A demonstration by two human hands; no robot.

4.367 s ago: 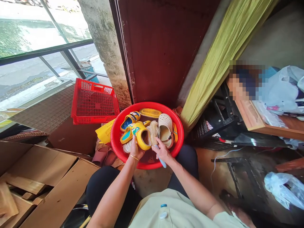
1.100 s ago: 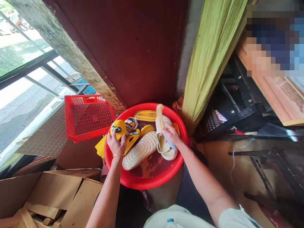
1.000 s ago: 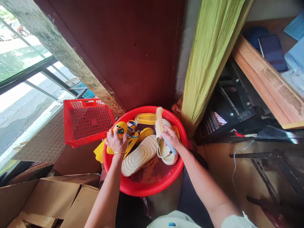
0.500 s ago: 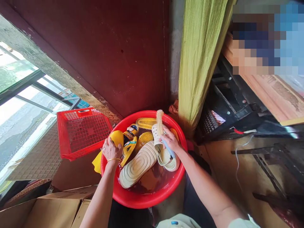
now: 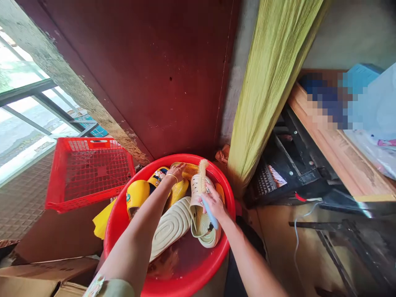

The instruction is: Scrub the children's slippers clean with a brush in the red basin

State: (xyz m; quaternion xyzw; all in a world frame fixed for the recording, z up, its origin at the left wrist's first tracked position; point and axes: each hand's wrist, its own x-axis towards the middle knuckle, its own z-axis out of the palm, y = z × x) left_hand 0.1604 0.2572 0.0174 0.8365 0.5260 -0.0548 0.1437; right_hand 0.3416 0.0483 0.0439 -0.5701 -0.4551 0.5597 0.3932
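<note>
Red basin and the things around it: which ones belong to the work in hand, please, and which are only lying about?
Likely part of the work:
brush, held in the right hand
red basin
yellow clog and pale clog, both in the basin

Probably just lying about:
red crate
yellow sheet
cardboard box

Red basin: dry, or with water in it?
Water in it: a glossy, reflecting surface shows in the red basin, beside the cream sole.

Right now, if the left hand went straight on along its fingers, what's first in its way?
Most likely the yellow bumpy sole inside the red basin's far rim. The left hand looks on or just above it; depth unclear.
</note>
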